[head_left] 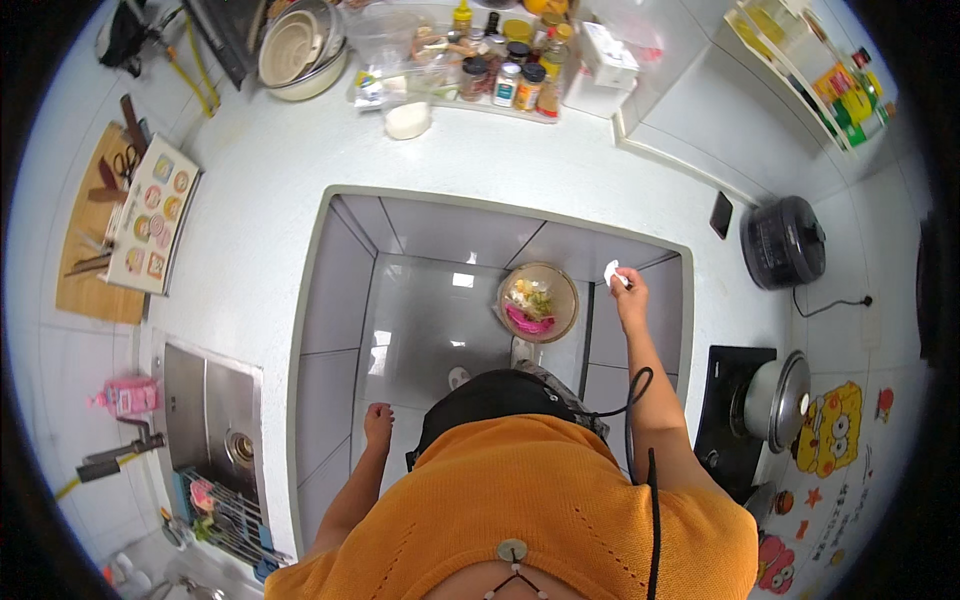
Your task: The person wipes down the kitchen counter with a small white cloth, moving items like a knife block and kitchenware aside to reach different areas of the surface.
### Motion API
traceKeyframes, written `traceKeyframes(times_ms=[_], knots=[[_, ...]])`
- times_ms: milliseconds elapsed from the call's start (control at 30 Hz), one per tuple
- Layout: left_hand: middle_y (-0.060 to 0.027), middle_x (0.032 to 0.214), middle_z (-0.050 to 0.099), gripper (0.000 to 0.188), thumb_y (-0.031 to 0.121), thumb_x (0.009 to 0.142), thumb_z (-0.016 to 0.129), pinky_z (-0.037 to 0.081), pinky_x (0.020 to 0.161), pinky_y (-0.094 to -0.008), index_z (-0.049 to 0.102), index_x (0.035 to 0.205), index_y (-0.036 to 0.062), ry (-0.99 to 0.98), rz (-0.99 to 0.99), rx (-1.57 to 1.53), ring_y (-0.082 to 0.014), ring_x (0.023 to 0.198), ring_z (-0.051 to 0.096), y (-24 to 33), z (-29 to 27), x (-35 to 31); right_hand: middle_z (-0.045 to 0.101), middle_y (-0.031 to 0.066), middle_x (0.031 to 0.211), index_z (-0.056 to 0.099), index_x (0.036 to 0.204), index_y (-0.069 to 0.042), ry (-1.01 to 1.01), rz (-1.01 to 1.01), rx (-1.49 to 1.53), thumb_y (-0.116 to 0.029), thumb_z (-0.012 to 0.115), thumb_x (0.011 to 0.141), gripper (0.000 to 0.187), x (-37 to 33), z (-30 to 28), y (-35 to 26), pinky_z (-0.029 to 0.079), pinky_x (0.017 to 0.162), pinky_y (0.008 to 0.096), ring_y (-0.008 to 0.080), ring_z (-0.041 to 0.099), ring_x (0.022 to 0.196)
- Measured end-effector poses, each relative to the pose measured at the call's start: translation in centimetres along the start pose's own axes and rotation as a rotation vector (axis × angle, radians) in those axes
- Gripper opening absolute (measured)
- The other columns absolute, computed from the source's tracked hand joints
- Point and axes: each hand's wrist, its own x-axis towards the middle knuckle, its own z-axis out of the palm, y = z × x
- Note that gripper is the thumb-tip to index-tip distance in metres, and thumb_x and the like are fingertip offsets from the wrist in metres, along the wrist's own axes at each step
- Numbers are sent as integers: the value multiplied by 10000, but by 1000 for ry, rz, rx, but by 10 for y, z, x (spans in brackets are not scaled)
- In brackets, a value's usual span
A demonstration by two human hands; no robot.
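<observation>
My right hand (pixel 629 290) reaches forward on the right, its fingers closed on a crumpled white tissue (pixel 613 271). Below and to the left of it, a round trash bin (pixel 570 312) stands on the floor, with food scraps and a bright pink item inside. At my left side hangs my left hand (pixel 379 424), its fingers curled in with nothing visible in them.
A white U-shaped counter (pixel 260 200) surrounds me. To the right are a black rice cooker (pixel 785 243), a phone (pixel 721 215) and a lidded pot (pixel 775 400) on a stove. Spice jars (pixel 505 85) stand at the far side. A steel sink (pixel 205 400) lies left.
</observation>
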Motion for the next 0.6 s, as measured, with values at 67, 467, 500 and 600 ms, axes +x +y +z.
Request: traceKeyframes(times_ms=[67, 467, 500, 600], knots=[[-54, 771, 596, 182, 196, 860, 533, 451, 541, -243, 585, 931, 37, 5, 22, -20, -124, 626, 564, -21, 3, 12, 591, 80, 905, 638, 906, -62, -48, 33, 3, -12, 657, 760, 155, 3, 4, -6, 456, 610, 262, 179, 550, 776], [-21, 799, 575, 185, 238, 888, 520, 429, 544, -233, 566, 925, 63, 157, 43, -124, -107, 640, 546, 30, 29, 0, 550, 67, 860, 686, 825, -129, -260, -836, -647, -18, 651, 708, 166, 29, 71, -85, 463, 700, 358, 255, 554, 832], [-22, 801, 576, 186, 241, 891, 519, 429, 545, -232, 564, 923, 64, 166, 30, -126, -107, 640, 544, 29, 28, -7, 557, 77, 872, 677, 824, -114, -320, -842, -655, -58, 633, 729, 119, 31, 91, -91, 457, 720, 367, 269, 551, 860], [-22, 811, 582, 195, 254, 903, 512, 433, 554, -239, 558, 922, 65, 167, 11, -134, -110, 647, 545, 27, 32, -27, 558, 92, 874, 656, 798, -86, -396, -1043, -637, -138, 610, 748, 84, 45, 155, -102, 447, 741, 380, 270, 543, 882]])
